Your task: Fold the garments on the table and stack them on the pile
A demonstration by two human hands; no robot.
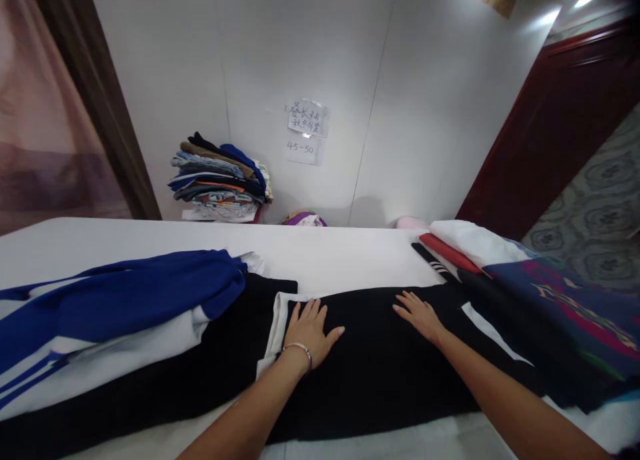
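Observation:
A black garment with white edging [370, 373] lies spread across the middle of the white table. My left hand [311, 333] rests flat on its left part, beside the white band, fingers spread; a bracelet circles that wrist. Toward the garment's upper right, my right hand [421, 315] also lies flat with its fingers apart. Neither hand grips anything. On the left, a blue and white garment [165, 293] lies over another black garment [220, 360], whose edge reaches close to the white band.
Several clothes [550, 307], in white, red, black and dark blue, are heaped at the right. Beyond the white table [340, 253] stands a stack of folded clothes [220, 173] against the wall. Handwritten paper notes [306, 132] are taped there. A dark red door [535, 127] is at right.

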